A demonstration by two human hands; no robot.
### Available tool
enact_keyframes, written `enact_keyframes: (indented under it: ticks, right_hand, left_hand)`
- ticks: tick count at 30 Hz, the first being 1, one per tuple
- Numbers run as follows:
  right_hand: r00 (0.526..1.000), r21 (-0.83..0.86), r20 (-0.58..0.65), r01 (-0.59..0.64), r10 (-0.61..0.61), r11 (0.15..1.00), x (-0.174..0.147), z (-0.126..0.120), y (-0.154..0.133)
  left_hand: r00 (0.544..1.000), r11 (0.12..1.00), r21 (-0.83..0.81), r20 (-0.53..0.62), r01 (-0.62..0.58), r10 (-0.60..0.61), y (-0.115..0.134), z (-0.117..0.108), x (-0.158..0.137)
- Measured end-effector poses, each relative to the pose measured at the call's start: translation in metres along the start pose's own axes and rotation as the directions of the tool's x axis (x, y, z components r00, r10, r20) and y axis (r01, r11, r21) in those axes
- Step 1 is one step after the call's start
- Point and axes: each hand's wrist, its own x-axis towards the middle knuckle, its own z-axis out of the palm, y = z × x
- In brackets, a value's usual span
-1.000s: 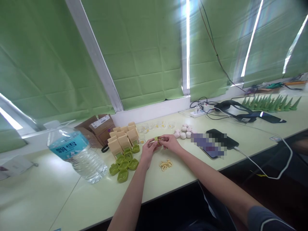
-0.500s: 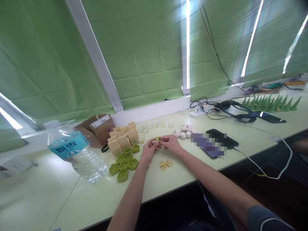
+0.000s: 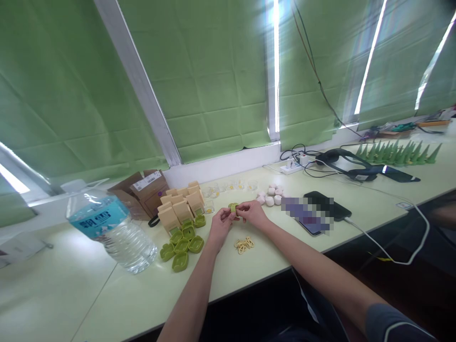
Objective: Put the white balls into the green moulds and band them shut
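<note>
Fingers of both the left hand (image 3: 220, 225) and the right hand (image 3: 253, 213) are pinched on a small green piece (image 3: 233, 208), held between them above the table (image 3: 235, 280). One narrow side of it faces the camera; its long axis is too small to tell. Cream loops (image 3: 244, 245) lie between the forearms, with tabletop reaching from them to the front edge. Green cups (image 3: 181, 245) cluster left of the left hand, mouths up. Near the wall, small clear boxes (image 3: 209, 207) hold yellow-and-white bits, beside cream packets (image 3: 183, 204).
</note>
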Motion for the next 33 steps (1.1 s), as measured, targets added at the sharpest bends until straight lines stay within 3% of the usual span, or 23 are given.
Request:
enact_keyframes:
  ticks: [7, 12, 18, 27, 33]
  right_hand:
    - [1.000, 0.002, 0.025, -0.007, 0.007, 1.000, 0.001, 0.000, -0.002]
    - [0.998, -0.026, 0.053, 0.022, -0.021, 0.999, 0.000, 0.002, -0.006]
    - [0.998, 0.022, 0.066, -0.001, -0.001, 1.000, 0.000, 0.004, -0.002]
    - [0.997, -0.098, -0.080, -0.003, -0.005, 0.995, 0.001, 0.001, -0.004]
    - [0.999, -0.148, 0.018, -0.041, 0.045, 0.988, -0.002, 0.000, -0.011]
  left_hand:
    - [0.998, 0.998, -0.036, -0.022, 0.056, -0.057, 0.000, 0.002, 0.001]
    - [0.994, 0.979, -0.175, -0.026, 0.100, -0.106, -0.003, 0.001, 0.003]
    - [0.996, 0.980, -0.180, -0.001, 0.089, -0.091, -0.003, 0.000, 0.004]
    - [0.995, 0.972, -0.226, -0.059, 0.060, -0.076, -0.003, -0.002, 0.005]
    - [0.998, 0.978, -0.197, 0.017, 0.069, -0.067, -0.001, -0.002, 0.003]
